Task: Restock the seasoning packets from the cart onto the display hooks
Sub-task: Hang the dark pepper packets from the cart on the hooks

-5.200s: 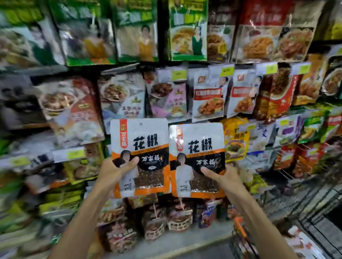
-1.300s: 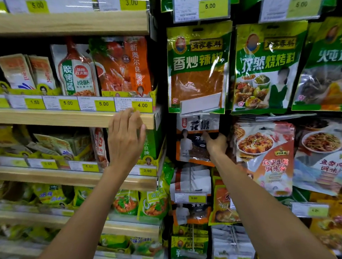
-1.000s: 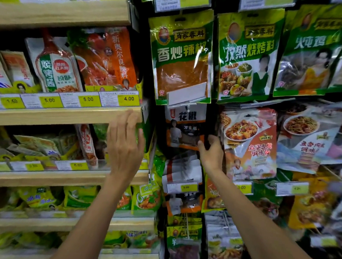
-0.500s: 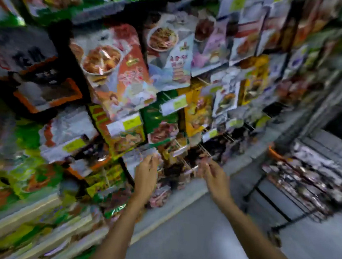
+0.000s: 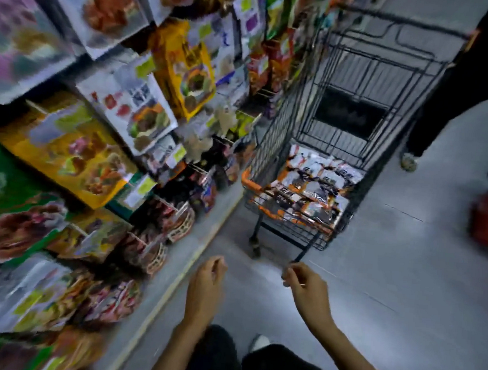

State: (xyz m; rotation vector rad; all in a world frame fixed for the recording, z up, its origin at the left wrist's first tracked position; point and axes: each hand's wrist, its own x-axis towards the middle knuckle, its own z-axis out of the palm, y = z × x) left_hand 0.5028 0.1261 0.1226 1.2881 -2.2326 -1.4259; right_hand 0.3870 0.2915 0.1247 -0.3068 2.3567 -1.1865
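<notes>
Hovering low over the grey floor point(image 5: 404, 285), your left hand point(image 5: 206, 281) and right hand point(image 5: 307, 289) are apart, fingers loosely curled and holding nothing. The seasoning packets point(image 5: 309, 190) lie piled in the black wire cart point(image 5: 362, 77) ahead, well apart from both hands. Blurred hanging display packets point(image 5: 96, 115) crowd your left, and another person's dark-clothed leg point(image 5: 463, 85) stands beside the cart's far right.

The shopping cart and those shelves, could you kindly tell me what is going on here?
A person is restocking hanging seasoning packets. Right now both hands are empty: the left hand and right hand hang loosely curled over the floor, facing the black wire cart. Its lower tray holds a pile of orange-and-white packets. The display of packets is on the person's left.
</notes>
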